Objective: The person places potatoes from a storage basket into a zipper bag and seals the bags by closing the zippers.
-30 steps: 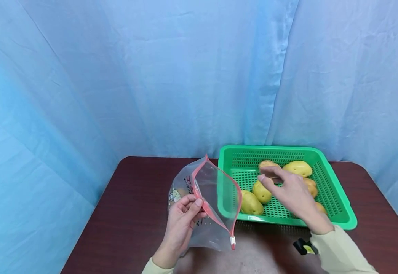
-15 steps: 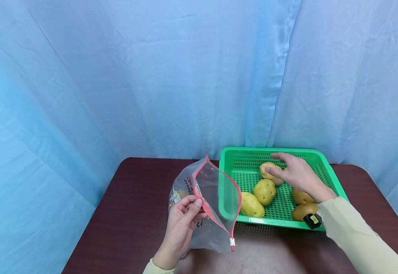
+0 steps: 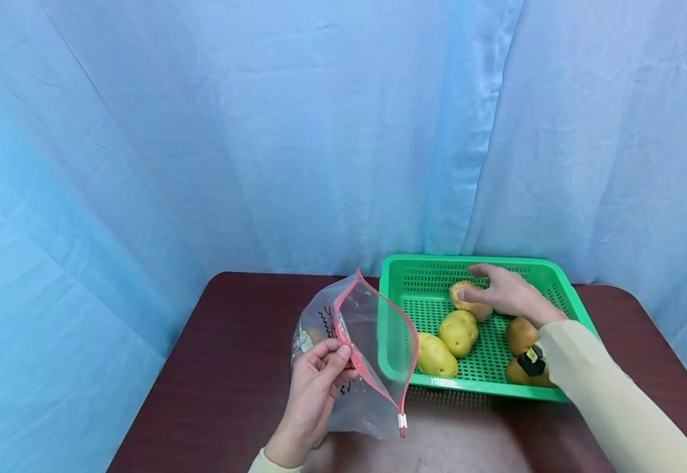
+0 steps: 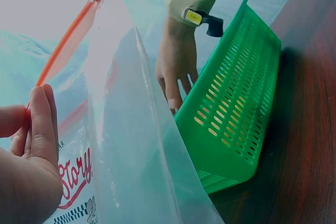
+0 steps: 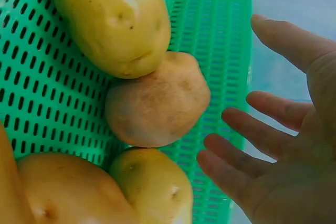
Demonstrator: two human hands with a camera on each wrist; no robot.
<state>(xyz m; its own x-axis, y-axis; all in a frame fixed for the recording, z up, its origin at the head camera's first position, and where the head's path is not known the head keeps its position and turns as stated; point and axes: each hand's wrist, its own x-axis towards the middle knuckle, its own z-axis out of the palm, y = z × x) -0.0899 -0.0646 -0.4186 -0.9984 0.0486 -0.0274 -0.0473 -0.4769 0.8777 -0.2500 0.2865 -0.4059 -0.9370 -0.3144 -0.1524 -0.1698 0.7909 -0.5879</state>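
Observation:
With thumb and fingers, my left hand (image 3: 315, 387) pinches the red zip rim of a clear zip bag (image 3: 373, 328); the bag's mouth gapes to the right. Red lettering and a cartoon print show on the bag (image 4: 131, 129) in the left wrist view. A dim tan shape shows through its left side. My right hand (image 3: 511, 293), fingers spread, hovers inside the green basket (image 3: 393, 374) above a brown potato (image 3: 460, 293). The right wrist view has the brown potato (image 5: 160, 103) between two yellow potatoes, apart from the fingers. The hand hides part of the basket's right half.
Yellow potatoes (image 3: 458, 333) and brown potatoes (image 3: 521, 335) lie elsewhere in the basket. The dark wooden table (image 3: 231, 341) extends left of the bag. A blue curtain (image 3: 319, 131) hangs behind the table.
My right hand has moved back and right over the basket, then lowered slightly toward the brown potato. The left hand keeps its pinch on the bag's rim, nearly still.

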